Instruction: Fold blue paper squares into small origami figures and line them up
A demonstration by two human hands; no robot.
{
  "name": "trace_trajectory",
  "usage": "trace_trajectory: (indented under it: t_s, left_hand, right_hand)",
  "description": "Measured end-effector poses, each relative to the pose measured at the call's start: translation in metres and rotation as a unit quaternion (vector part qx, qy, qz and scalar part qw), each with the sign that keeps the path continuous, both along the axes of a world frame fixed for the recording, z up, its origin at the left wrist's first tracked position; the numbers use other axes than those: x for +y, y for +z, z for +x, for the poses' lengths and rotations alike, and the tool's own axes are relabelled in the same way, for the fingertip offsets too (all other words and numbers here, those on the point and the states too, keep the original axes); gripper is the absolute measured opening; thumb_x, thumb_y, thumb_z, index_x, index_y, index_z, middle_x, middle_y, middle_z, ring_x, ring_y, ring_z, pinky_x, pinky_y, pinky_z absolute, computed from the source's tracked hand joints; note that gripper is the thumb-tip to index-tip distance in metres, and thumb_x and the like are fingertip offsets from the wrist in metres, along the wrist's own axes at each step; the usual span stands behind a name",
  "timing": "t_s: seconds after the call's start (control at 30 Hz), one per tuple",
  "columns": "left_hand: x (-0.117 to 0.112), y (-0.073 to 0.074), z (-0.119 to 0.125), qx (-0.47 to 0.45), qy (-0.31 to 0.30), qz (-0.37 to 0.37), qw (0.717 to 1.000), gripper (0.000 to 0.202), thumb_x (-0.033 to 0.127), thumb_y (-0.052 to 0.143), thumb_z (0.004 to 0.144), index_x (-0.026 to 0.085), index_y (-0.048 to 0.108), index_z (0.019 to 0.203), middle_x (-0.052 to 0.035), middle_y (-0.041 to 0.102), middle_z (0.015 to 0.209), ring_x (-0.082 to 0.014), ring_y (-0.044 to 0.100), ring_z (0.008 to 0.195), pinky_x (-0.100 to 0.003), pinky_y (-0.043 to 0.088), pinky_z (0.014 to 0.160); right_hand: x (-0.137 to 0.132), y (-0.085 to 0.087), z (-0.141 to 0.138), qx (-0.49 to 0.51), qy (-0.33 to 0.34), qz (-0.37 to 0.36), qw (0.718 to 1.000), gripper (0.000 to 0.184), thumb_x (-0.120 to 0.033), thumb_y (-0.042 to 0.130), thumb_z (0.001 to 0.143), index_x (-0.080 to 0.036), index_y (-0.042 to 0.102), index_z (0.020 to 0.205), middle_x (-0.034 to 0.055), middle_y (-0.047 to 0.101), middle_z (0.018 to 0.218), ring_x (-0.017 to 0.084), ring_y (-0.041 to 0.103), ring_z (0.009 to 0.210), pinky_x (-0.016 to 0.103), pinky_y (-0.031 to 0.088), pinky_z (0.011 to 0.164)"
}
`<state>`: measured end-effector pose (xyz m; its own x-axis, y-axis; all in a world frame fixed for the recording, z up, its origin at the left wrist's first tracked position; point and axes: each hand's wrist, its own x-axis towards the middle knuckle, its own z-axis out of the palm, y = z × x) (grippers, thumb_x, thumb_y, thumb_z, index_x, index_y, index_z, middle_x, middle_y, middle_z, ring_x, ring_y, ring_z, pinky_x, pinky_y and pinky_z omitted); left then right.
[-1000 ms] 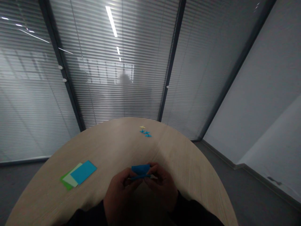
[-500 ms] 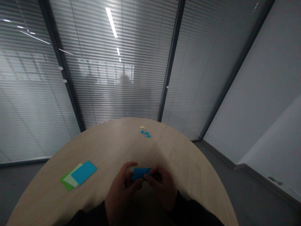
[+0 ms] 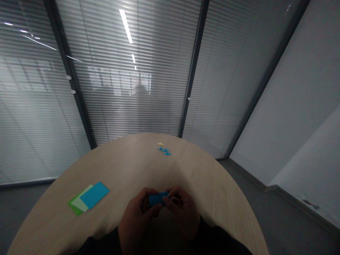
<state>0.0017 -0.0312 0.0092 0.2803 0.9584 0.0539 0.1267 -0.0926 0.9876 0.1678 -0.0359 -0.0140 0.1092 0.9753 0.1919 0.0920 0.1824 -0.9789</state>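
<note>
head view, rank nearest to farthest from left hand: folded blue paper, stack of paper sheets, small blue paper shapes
1. Folded blue paper: pinched in front of the person, just to the right of the left hand.
2. Stack of paper sheets: lying on the table, out to the left.
3. Small blue paper shapes: at the table's far side, ahead.
</note>
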Motion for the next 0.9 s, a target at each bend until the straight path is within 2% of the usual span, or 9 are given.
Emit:
trace_trajectory:
  t_s: [0.13, 0.23, 0.33, 0.47, 0.6, 0.67, 0.9]
  left_hand:
    - [-0.0027, 0.0016, 0.0029, -0.001, 0.019, -0.004, 1.0, 0.022, 0.026, 0.067, 0.076, 0.017, 0.062, 0.095, -0.0024, 0.067, 0.075, -0.0179, 0.061, 0.067, -0.028, 0.045, 0.06]
    - [-0.0041, 0.0029, 0.0043, -0.005, 0.026, -0.01, 1.0, 0.022, 0.026, 0.066, 0.076, 0.017, 0.062, 0.095, -0.0029, 0.067, 0.076, -0.0179, 0.061, 0.066, -0.028, 0.045, 0.06]
    - [-0.0035, 0.0026, 0.0034, -0.007, 0.026, -0.008, 1.0, 0.022, 0.028, 0.067, 0.076, 0.017, 0.063, 0.095, -0.0026, 0.067, 0.075, -0.0174, 0.061, 0.066, -0.028, 0.045, 0.06]
    - [-0.001, 0.0015, 0.0009, 0.005, 0.008, -0.002, 1.0, 0.023, 0.03, 0.065, 0.078, 0.017, 0.063, 0.096, -0.0005, 0.064, 0.068, -0.0172, 0.06, 0.063, -0.027, 0.044, 0.058]
    - [0.0007, 0.001, -0.0002, -0.002, 0.014, 0.0, 1.0, 0.026, 0.035, 0.064, 0.08, 0.017, 0.061, 0.099, -0.0001, 0.064, 0.068, -0.0171, 0.06, 0.062, -0.027, 0.044, 0.058]
    - [0.0009, 0.0006, 0.0, -0.011, 0.016, -0.009, 1.0, 0.026, 0.035, 0.064, 0.08, 0.017, 0.06, 0.099, -0.0003, 0.065, 0.069, -0.0172, 0.061, 0.063, -0.027, 0.045, 0.058]
    - [0.0021, -0.0012, -0.0009, -0.011, 0.018, -0.009, 1.0, 0.028, 0.035, 0.062, 0.08, 0.017, 0.062, 0.102, -0.0015, 0.065, 0.069, -0.0184, 0.061, 0.064, -0.028, 0.045, 0.06]
  right_hand:
    - [0.0003, 0.0028, 0.0014, -0.015, 0.006, 0.002, 1.0, 0.027, -0.041, 0.071, 0.072, -0.02, 0.054, 0.073, 0.0012, 0.06, 0.072, 0.015, 0.057, 0.063, 0.028, 0.046, 0.06]
    - [0.0012, 0.0027, 0.0021, -0.016, 0.009, 0.005, 1.0, 0.027, -0.04, 0.07, 0.072, -0.02, 0.053, 0.071, -0.002, 0.054, 0.063, 0.014, 0.053, 0.058, 0.026, 0.043, 0.057]
    - [0.0016, 0.0017, 0.0023, -0.012, 0.005, 0.008, 1.0, 0.025, -0.038, 0.071, 0.073, -0.019, 0.054, 0.076, -0.0027, 0.054, 0.065, 0.014, 0.052, 0.06, 0.026, 0.043, 0.058]
    - [0.001, 0.0021, 0.0033, -0.014, 0.014, 0.005, 1.0, 0.029, -0.037, 0.072, 0.073, -0.019, 0.058, 0.09, -0.0044, 0.053, 0.064, 0.013, 0.051, 0.058, 0.025, 0.042, 0.056]
    - [0.0011, 0.0032, 0.0042, -0.013, 0.04, 0.006, 0.999, 0.041, -0.034, 0.074, 0.07, -0.02, 0.06, 0.107, 0.0012, 0.063, 0.083, 0.015, 0.059, 0.068, 0.027, 0.047, 0.063]
    - [0.0018, 0.0021, 0.0049, -0.012, 0.048, -0.007, 0.999, 0.04, -0.035, 0.073, 0.072, -0.019, 0.061, 0.107, 0.0032, 0.065, 0.086, 0.016, 0.06, 0.07, 0.028, 0.048, 0.065]
    - [0.0055, -0.0053, 0.0072, -0.016, 0.073, -0.056, 0.996, 0.035, -0.046, 0.071, 0.075, -0.016, 0.068, 0.094, 0.0035, 0.066, 0.075, 0.016, 0.059, 0.065, 0.027, 0.046, 0.06]
